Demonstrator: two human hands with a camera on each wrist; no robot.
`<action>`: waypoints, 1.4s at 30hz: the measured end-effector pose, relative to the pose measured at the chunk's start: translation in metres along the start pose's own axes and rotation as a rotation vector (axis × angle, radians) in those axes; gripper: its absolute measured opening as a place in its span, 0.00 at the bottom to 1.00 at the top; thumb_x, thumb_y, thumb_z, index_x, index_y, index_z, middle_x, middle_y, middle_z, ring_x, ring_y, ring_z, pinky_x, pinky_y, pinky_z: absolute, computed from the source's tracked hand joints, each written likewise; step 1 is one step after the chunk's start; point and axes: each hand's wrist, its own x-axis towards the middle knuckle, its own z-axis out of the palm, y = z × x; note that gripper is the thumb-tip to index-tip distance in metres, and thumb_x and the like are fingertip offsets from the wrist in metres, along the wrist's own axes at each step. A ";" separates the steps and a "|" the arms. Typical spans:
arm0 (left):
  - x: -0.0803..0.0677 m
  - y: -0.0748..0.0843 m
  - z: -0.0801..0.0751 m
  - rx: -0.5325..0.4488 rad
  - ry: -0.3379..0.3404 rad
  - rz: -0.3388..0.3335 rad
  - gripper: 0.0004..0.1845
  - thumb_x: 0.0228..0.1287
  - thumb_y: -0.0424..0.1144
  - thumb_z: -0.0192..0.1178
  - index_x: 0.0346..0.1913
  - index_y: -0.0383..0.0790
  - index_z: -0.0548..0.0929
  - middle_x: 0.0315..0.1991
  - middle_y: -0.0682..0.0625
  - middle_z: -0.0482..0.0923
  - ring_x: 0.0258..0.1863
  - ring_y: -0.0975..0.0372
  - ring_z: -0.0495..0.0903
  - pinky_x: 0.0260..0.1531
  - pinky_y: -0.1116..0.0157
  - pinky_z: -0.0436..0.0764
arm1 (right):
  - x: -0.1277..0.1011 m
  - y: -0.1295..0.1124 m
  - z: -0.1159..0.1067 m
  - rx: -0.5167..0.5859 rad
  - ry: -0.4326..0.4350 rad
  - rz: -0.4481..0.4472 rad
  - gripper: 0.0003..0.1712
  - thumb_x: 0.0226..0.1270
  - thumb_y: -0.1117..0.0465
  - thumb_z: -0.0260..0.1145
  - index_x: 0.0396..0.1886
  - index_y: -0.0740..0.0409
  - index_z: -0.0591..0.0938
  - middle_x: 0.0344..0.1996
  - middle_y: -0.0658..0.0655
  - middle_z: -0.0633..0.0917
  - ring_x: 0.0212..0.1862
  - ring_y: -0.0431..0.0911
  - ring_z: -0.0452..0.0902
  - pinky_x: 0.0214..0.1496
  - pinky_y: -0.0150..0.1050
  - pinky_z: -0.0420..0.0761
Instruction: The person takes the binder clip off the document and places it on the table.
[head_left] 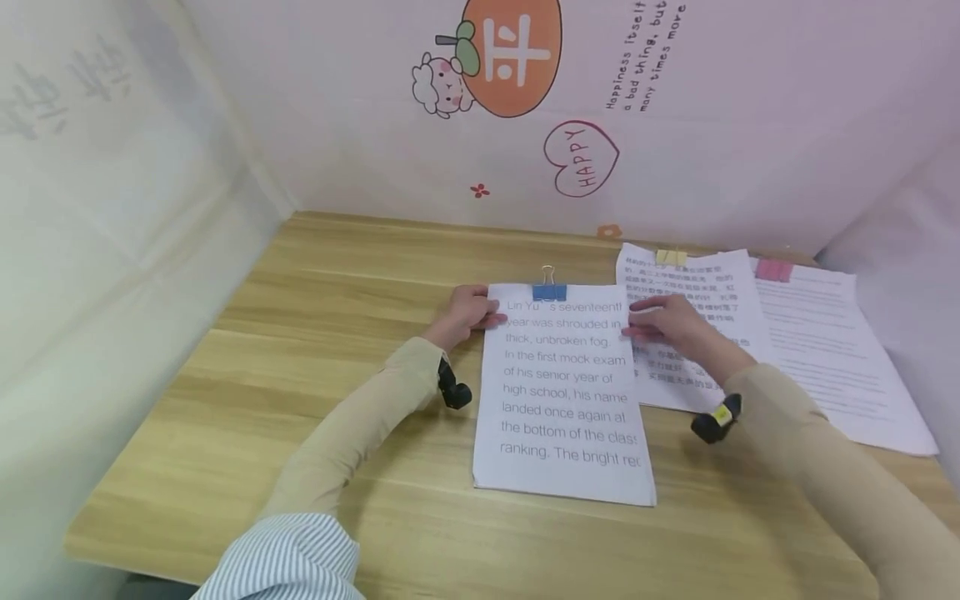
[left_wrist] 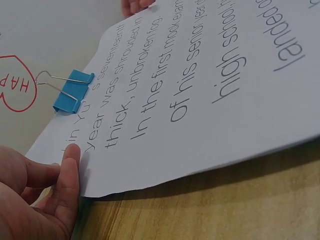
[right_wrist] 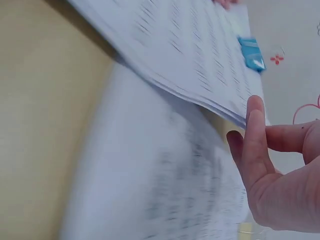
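Observation:
A stack of printed paper (head_left: 562, 392) with large English text lies in front of the person, a blue binder clip (head_left: 550, 292) on its top edge. The left hand (head_left: 468, 308) holds its upper left edge, a finger over the top sheet in the left wrist view. At the upper right edge, the right hand (head_left: 667, 321) grips the same stack with its fingers against the side. The stack's right edge stands slightly above a second paper stack (head_left: 705, 358) with Chinese text and a yellow clip (head_left: 671, 257), partly hidden by the right hand and forearm.
A third paper stack (head_left: 840, 350) with a pink clip (head_left: 774, 269) lies at the far right, partly under the second. The wooden table (head_left: 300, 333) meets a printed curtain (head_left: 360, 142) behind and white fabric on both sides.

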 end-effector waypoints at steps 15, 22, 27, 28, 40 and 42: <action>-0.001 -0.010 -0.002 0.030 0.023 0.059 0.26 0.65 0.27 0.54 0.67 0.32 0.66 0.55 0.33 0.77 0.19 0.68 0.81 0.21 0.77 0.83 | 0.055 -0.065 0.037 -0.035 -0.175 -0.170 0.37 0.68 0.69 0.55 0.71 0.73 0.50 0.55 0.70 0.78 0.31 0.34 0.83 0.39 0.25 0.84; 0.001 -0.013 -0.004 0.046 0.025 0.083 0.24 0.65 0.27 0.54 0.65 0.32 0.69 0.52 0.33 0.78 0.19 0.68 0.81 0.21 0.77 0.82 | 0.066 -0.076 0.053 -0.112 -0.256 -0.214 0.37 0.68 0.67 0.56 0.71 0.72 0.52 0.48 0.66 0.80 0.32 0.36 0.79 0.39 0.27 0.82; 0.000 -0.012 -0.006 0.049 0.015 0.091 0.23 0.65 0.27 0.54 0.63 0.31 0.71 0.51 0.33 0.79 0.20 0.67 0.81 0.21 0.77 0.83 | 0.070 -0.078 0.056 -0.165 -0.226 -0.208 0.40 0.67 0.59 0.61 0.71 0.71 0.54 0.34 0.52 0.82 0.35 0.39 0.78 0.41 0.27 0.82; -0.001 -0.012 -0.006 0.049 0.013 0.090 0.22 0.64 0.26 0.54 0.62 0.31 0.71 0.51 0.33 0.79 0.20 0.67 0.81 0.21 0.77 0.83 | 0.070 -0.078 0.056 -0.180 -0.220 -0.206 0.40 0.67 0.58 0.61 0.71 0.71 0.54 0.34 0.52 0.81 0.36 0.39 0.78 0.42 0.27 0.82; 0.000 -0.014 -0.005 0.065 0.027 0.104 0.22 0.64 0.26 0.54 0.62 0.31 0.71 0.51 0.33 0.78 0.20 0.68 0.81 0.23 0.77 0.83 | 0.077 -0.072 0.058 -0.258 -0.186 -0.224 0.30 0.65 0.61 0.63 0.64 0.69 0.68 0.41 0.58 0.82 0.36 0.42 0.78 0.41 0.31 0.83; 0.000 -0.014 -0.004 0.075 0.030 0.108 0.22 0.64 0.27 0.55 0.62 0.31 0.71 0.51 0.33 0.78 0.20 0.68 0.81 0.23 0.76 0.83 | 0.077 -0.072 0.059 -0.266 -0.177 -0.225 0.28 0.66 0.62 0.62 0.63 0.69 0.69 0.41 0.58 0.82 0.35 0.42 0.78 0.40 0.31 0.83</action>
